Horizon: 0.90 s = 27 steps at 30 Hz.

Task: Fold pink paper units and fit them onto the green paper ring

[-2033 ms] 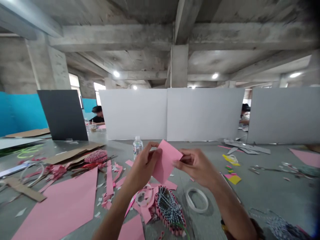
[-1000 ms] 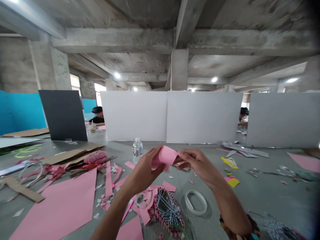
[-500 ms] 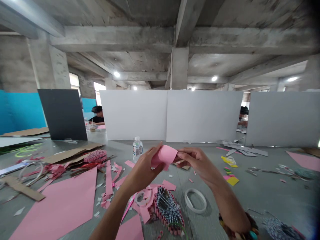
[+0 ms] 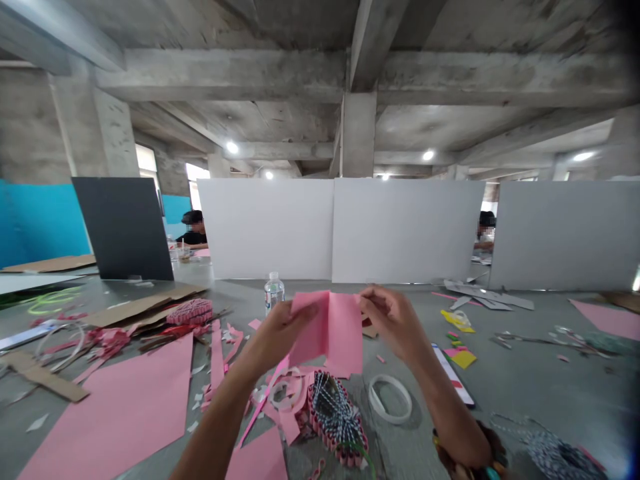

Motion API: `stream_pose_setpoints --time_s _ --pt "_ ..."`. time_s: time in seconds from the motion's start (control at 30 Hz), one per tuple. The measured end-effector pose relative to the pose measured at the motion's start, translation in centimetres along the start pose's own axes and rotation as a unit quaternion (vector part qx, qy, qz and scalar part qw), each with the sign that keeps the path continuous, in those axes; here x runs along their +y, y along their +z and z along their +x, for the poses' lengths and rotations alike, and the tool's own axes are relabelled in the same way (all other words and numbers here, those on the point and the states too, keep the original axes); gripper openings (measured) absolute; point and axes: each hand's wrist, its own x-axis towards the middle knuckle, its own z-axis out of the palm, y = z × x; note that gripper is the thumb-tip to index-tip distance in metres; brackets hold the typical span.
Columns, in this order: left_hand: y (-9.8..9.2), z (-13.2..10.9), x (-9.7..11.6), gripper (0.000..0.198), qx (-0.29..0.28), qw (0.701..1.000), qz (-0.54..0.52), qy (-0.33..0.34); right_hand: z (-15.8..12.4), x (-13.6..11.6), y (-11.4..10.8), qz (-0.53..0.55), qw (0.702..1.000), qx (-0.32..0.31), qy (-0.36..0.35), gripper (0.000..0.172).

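I hold a small pink paper sheet (image 4: 333, 330) in the air above the grey table (image 4: 525, 380), opened out with a vertical crease down its middle. My left hand (image 4: 277, 330) pinches its left edge and my right hand (image 4: 393, 320) pinches its upper right corner. Below the sheet lies a woven piece of pink rolls and black-and-white twine (image 4: 337, 417). Beside it rests a white tape ring (image 4: 390, 399). Pink paper scraps (image 4: 280, 400) lie under my left forearm.
A large pink sheet (image 4: 120, 410) covers the near left. A water bottle (image 4: 273, 291) stands behind my hands. White divider boards (image 4: 340, 230) and a dark board (image 4: 125, 230) stand at the back, with people seated beyond. Cardboard, yellow scraps (image 4: 463, 359) and twine (image 4: 560, 457) litter the table.
The pink sheet was folded small between my hands a moment ago. Now it is opened flat, and my hands have moved apart to its edges.
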Motion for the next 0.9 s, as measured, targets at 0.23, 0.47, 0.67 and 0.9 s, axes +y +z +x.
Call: stream_pose_setpoints --time_s 0.23,0.47,0.67,0.9 --pt "-2.4 -0.1 0.0 0.033 0.032 0.997 -0.065 -0.024 0.5 0.9 -0.3 0.027 0.999 0.015 0.033 0.033" --pt "-2.2 -0.1 0.0 0.037 0.022 0.999 -0.045 -0.018 0.1 0.9 0.1 0.004 0.997 -0.07 0.032 0.03" --pt "-2.4 0.0 -0.3 0.036 -0.007 0.998 -0.057 0.009 0.6 1.2 -0.4 0.036 0.996 -0.076 0.039 0.025" --pt "-2.5 0.0 -0.4 0.039 0.001 0.999 -0.042 0.012 0.5 1.0 -0.4 0.067 0.994 -0.076 0.034 0.02"
